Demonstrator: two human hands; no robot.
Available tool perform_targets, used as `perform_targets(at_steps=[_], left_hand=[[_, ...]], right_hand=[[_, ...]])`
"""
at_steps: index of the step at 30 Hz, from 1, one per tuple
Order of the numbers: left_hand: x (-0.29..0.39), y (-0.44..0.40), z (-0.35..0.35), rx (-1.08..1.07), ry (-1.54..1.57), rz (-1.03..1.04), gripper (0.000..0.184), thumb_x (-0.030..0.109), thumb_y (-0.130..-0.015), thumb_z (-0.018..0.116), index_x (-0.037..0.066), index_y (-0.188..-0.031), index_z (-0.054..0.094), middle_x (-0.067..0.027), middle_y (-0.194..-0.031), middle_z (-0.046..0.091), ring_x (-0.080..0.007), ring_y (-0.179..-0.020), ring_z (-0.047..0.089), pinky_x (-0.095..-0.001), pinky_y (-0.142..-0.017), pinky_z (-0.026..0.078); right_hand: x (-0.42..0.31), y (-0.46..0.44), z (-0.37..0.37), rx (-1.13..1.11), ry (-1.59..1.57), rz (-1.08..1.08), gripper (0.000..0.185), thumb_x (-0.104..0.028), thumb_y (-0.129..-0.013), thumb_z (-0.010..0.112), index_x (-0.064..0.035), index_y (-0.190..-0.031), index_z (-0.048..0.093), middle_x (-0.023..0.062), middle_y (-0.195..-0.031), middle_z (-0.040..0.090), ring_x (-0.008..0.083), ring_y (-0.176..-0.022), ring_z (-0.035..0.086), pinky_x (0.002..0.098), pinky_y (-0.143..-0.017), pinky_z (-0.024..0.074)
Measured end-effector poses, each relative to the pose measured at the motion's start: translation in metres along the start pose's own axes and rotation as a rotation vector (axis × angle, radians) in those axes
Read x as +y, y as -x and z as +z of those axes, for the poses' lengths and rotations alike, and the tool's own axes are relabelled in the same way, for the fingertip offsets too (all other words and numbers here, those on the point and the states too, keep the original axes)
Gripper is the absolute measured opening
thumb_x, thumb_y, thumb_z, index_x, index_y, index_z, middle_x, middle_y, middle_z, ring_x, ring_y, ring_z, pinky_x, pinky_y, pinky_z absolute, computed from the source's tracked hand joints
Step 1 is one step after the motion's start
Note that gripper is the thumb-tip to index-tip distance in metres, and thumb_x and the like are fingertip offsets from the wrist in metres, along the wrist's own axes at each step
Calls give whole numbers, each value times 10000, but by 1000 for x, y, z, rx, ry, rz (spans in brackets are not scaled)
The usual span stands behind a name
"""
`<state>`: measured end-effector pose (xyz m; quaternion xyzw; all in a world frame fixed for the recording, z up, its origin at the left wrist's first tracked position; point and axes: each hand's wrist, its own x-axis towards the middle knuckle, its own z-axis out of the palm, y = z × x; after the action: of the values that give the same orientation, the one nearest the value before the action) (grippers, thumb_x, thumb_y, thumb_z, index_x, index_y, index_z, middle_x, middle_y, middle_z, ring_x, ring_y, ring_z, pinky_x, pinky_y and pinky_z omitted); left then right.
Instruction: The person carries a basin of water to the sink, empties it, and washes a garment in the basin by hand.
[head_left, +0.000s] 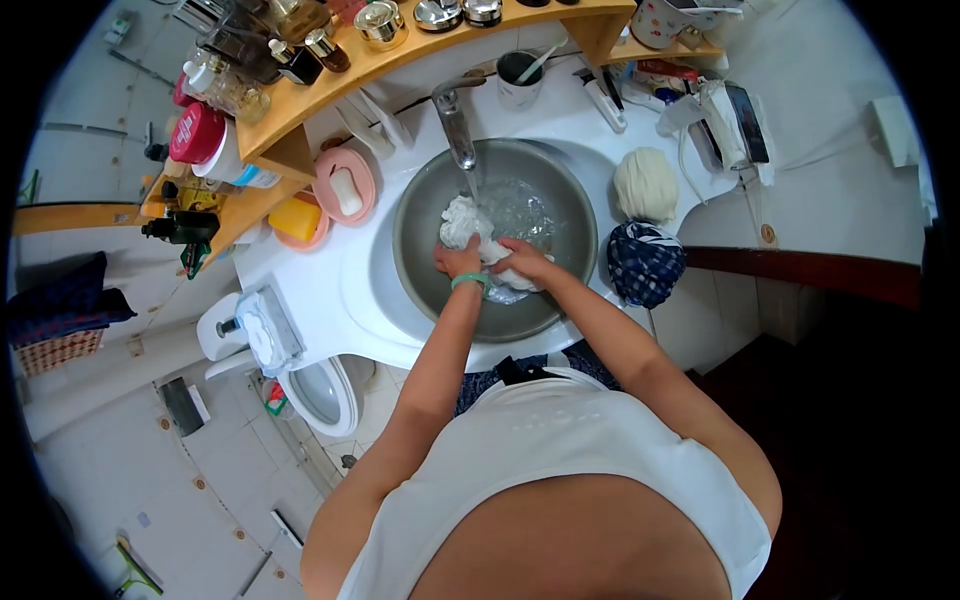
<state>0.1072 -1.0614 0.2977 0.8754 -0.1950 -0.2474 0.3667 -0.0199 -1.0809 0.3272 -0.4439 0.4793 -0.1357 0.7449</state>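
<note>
A grey basin sits in the white sink under the metal faucet, which runs water into it. Wet white cloth lies bunched in the basin, beneath the stream. My left hand, with a green bracelet on the wrist, is closed on the cloth's left part. On the right part of the same cloth, my right hand has its fingers wrapped round it. Clear, rippling water shows behind my hands.
Right of the basin are a cream bundle and a dark blue patterned bundle. Pink soap dishes stand left. A cup is behind; a wooden shelf with bottles curves above. A toilet is lower left.
</note>
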Motion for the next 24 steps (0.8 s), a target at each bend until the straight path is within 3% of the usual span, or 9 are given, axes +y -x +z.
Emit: perform_targets(at_steps=[3,5,7,9,15,17,18,20,24], left_hand=[[3,-9,-6,-318,475,-269,612,242,-717,705,-23,-1206,449,-230,-1165,504,-344,-1052,513,-393,-925,401],[21,-6,-28,-972,1092,-661,467,239,-792,611,-3,-1175,496,-177,-1094,584,-309,-981,579,-392,-885,446],[20,-11,-33,-1015,1040,-682,436,238,-811,577,8,-1173,501,-157,-1103,585,-298,-997,573,-396,-894,441],[19,-17,-35,-1090,996,-744,409,164,-806,570,28,-1186,498,-137,-1069,597,-286,-983,576,-395,-892,445],[17,-4,-42,-453,789,-221,278,-12,-734,651,47,-981,539,-65,-920,599,-167,-847,566,-279,-763,460],[12,8,-46,-399,801,-63,249,-10,-733,660,50,-937,530,-40,-873,581,-144,-810,541,-261,-725,443],[9,13,-49,-343,810,93,227,-9,-732,670,54,-893,522,-15,-827,564,-120,-773,516,-243,-687,426],[-19,10,-39,-217,633,276,233,-1,-720,680,49,-884,523,-15,-859,510,-111,-752,477,-243,-664,400],[-11,22,-47,-114,104,262,363,-47,-654,634,58,-981,513,-107,-1086,440,-213,-917,499,-316,-801,411]], right_hand=[[-12,15,5,10,-167,-57,618,-42,-648,693,-34,-1219,456,87,-1078,568,186,-1002,532,280,-850,415],[-26,28,7,-7,-200,-105,599,-60,-670,695,-30,-1218,454,90,-1085,568,189,-1009,532,281,-850,415],[-44,41,8,4,-190,-194,530,-150,-747,679,-34,-1211,451,78,-1025,576,156,-902,546,259,-765,430],[-73,60,0,60,-37,-160,504,-211,-771,663,-3,-1185,465,111,-1051,569,186,-965,535,284,-826,412],[-77,72,-45,331,471,-97,278,-241,-793,633,-106,-1014,534,158,-917,622,251,-870,601,354,-770,440],[-50,57,-54,591,554,-502,242,-208,-766,644,-131,-964,529,143,-825,631,298,-765,606,404,-696,440],[-52,59,-52,588,553,-502,242,-208,-766,644,-131,-964,529,143,-825,631,298,-765,606,404,-696,440],[-61,64,-42,656,680,-275,241,-177,-752,649,-111,-959,545,124,-924,629,317,-846,581,374,-741,442],[-35,37,-36,709,1050,-386,336,-253,-782,622,-143,-1091,548,138,-1137,553,334,-1048,499,399,-858,409]])
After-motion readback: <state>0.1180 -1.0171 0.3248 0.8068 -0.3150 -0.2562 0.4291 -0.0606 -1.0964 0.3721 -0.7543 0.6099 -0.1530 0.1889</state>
